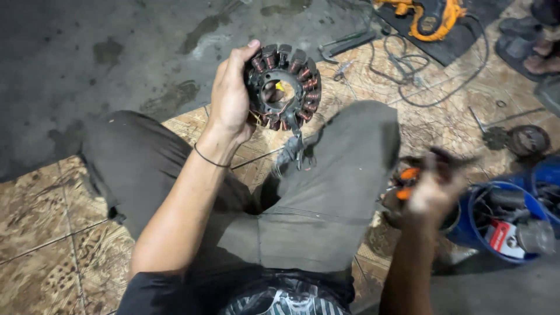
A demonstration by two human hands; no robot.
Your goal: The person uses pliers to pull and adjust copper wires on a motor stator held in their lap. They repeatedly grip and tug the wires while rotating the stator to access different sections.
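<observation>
Holding a round stator [284, 87] up in our left hand [229, 96], we're gripping its rim at approx 9 o'clock, thumb over the top edge & fingers wrapped behind, clamped tight on it. The stator's a dark ring w/ copper-wound poles all round and an open centre; a short wire lead w/ a connector [293, 153] is hanging from its 6 o'clock side, dangling over our right knee [350, 140]. The stator's sitting at approx 12 o'clock in the view, above our legs, clear of the floor.

We're also moving our right hand [431, 195] at approx 4 o'clock; it's motion-blurred, closed round a tool w/ orange handles [406, 182], prob. pliers, though we can't tell exactly bc of the blur.

We're sitting on a patterned tile floor [41, 233] in grey trousers, w/ a thin black band [209, 158] on the left wrist. A blue tub [506, 224] of parts is sitting at 4 o'clock just beside the right hand. At 1 o'clock an orange power tool [429, 14] w/ loose cable is lying on a dark mat, and a sandalled foot of another person [534, 49] is showing at 2 o'clock.
</observation>
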